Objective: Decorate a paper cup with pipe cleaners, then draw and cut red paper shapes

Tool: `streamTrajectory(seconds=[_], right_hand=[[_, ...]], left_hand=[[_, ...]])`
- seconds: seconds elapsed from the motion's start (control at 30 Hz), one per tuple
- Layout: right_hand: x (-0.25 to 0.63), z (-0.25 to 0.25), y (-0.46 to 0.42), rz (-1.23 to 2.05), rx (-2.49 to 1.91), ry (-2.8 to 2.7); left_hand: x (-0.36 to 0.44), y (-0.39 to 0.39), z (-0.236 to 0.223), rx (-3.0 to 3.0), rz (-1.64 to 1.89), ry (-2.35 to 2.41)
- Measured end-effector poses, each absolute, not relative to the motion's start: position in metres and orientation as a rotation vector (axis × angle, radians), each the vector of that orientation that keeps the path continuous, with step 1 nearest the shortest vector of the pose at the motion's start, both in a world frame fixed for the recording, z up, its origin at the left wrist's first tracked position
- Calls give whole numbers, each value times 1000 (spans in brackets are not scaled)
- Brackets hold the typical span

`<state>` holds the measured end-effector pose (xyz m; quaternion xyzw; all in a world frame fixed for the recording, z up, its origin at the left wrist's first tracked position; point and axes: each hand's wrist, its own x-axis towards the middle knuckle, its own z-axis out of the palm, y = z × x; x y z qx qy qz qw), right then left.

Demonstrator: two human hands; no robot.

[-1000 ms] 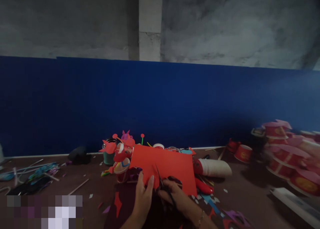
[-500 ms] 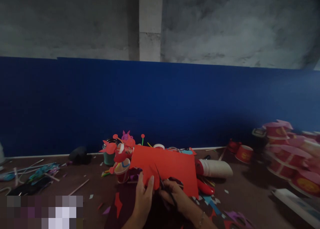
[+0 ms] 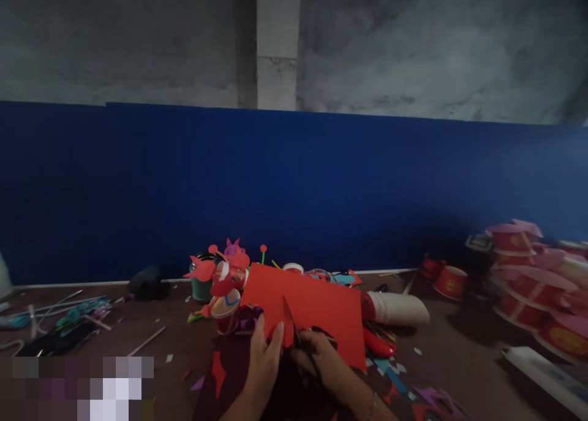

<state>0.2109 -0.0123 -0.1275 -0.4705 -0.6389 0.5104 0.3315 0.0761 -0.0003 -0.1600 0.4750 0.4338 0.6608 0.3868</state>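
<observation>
A large sheet of red paper [image 3: 312, 298] is held up in front of me, with a cut-out gap along its lower edge. My left hand [image 3: 265, 350] pinches its lower left part between thumb and fingers. Scissors [image 3: 289, 320] are in my right hand [image 3: 319, 356], its fingers wrapped round the handles. Their blades point up and slightly left, lying against the paper just right of my left thumb. Part of the handles is hidden by my right fingers.
Decorated paper cups [image 3: 225, 311] stand left of the sheet beside a green tin [image 3: 201, 286]. A stack of white cups [image 3: 399, 309] lies to the right. Red cups [image 3: 533, 286] are piled far right. Paper scraps [image 3: 218, 372] and pipe cleaners [image 3: 76, 314] litter the dark table [image 3: 174, 384].
The sheet has tilted slightly, its lower right corner dropping a little. The scissor blades look wider and sit slightly higher and further left against it. Both hands keep their grip.
</observation>
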Motion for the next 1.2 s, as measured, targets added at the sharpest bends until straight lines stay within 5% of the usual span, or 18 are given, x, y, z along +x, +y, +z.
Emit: streamTrajectory(seconds=[1.2], right_hand=[[224, -129, -8, 1405, -1258, -1709]], left_hand=[[82, 2, -154, 899, 1552, 980]])
